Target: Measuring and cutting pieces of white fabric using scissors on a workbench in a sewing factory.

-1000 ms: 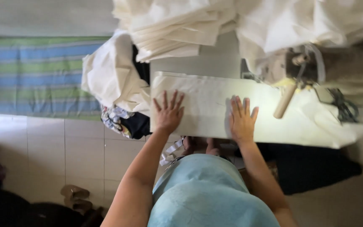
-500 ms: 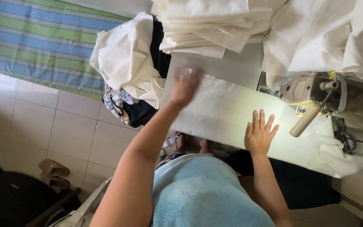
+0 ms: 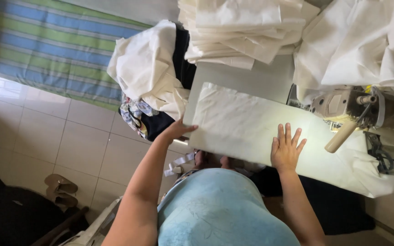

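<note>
Pale floor tiles (image 3: 69,136) are seen at the left, with a blue and green striped mat (image 3: 46,50) laid beyond them and a pair of sandals (image 3: 61,187) near the lower edge. On the grey table (image 3: 251,77) a white cloth piece (image 3: 242,118) is spread flat, just beside the sewing machine (image 3: 347,107). Its left edge is pinched in the grip of the left hand (image 3: 176,131). The right hand (image 3: 287,150) is pressed flat on the cloth, fingers spread, nothing held. A stack of folded white cloth (image 3: 238,27) is kept at the far side of the table, and loose white fabric (image 3: 147,68) is heaped over its left end.
</note>
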